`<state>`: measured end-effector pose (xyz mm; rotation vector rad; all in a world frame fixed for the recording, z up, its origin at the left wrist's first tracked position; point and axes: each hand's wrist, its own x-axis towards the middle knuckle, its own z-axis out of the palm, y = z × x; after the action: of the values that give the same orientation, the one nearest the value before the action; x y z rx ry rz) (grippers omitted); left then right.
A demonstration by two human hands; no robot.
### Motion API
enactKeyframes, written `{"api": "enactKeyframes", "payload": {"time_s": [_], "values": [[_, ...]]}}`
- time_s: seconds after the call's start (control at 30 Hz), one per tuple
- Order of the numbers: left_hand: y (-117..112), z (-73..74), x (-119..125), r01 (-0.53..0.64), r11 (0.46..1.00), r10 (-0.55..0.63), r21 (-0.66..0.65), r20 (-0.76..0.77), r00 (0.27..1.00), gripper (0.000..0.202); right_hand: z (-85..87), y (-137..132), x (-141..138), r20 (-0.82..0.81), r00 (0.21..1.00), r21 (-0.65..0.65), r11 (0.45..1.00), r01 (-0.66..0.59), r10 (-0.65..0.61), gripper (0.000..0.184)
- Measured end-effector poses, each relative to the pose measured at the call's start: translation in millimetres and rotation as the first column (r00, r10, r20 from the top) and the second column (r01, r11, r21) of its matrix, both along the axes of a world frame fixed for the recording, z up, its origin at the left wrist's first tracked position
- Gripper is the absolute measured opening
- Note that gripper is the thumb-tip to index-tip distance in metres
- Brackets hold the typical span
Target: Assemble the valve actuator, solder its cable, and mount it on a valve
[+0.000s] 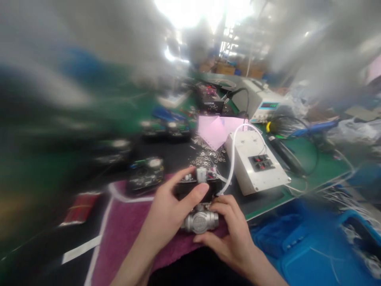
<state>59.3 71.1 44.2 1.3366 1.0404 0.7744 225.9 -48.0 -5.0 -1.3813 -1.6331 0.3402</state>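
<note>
In front of me lies a motorised valve: a silvery metal valve body [201,222] joined to a black actuator housing [210,191] with exposed electronics. A light grey block-shaped part [201,174] stands on its far side. My left hand [175,202] is closed round the housing's left side, thumb across the top near the grey part; some fingers are hidden behind it. My right hand [228,222] is curled round the right end of the valve body, its index finger beside the point where a white cable [233,167] enters the housing. A purple cloth [127,230] lies beneath.
Loose washers and screws [208,159] lie beyond the valve, near pink paper [217,129]. At right stand a white box with terminals [257,163] and a bench power supply [262,99]. Other circuit units [145,172] sit at left; blue bins [312,258] are at lower right.
</note>
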Motion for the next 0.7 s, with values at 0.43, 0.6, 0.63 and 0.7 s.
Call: {"api": "enactKeyframes", "payload": {"time_s": [0.43,0.6,0.63,0.7], "values": [[1.0,-3.5,3.3,-0.062,0.996,0.068,0.064,-0.084,0.994,0.070,5.4,1.7,0.3,-0.134,0.990,-0.082,0.996,0.037,-0.047,0.060],[1.4,-6.8,-1.7,-0.008,0.995,0.010,0.095,-0.024,1.000,0.066,4.9,1.0,1.3,-0.156,0.988,-0.101,0.995,-0.003,-0.013,0.054],[0.8,-6.9,-2.7,-0.004,0.995,0.005,0.101,-0.009,1.000,0.063,4.9,0.8,1.6,-0.150,0.989,-0.103,0.995,-0.007,-0.008,0.055],[-1.2,-5.9,-3.2,-0.004,0.995,0.002,0.095,0.023,1.000,0.060,5.6,0.5,2.8,-0.138,0.990,-0.116,0.993,-0.009,-0.007,0.057]]}}
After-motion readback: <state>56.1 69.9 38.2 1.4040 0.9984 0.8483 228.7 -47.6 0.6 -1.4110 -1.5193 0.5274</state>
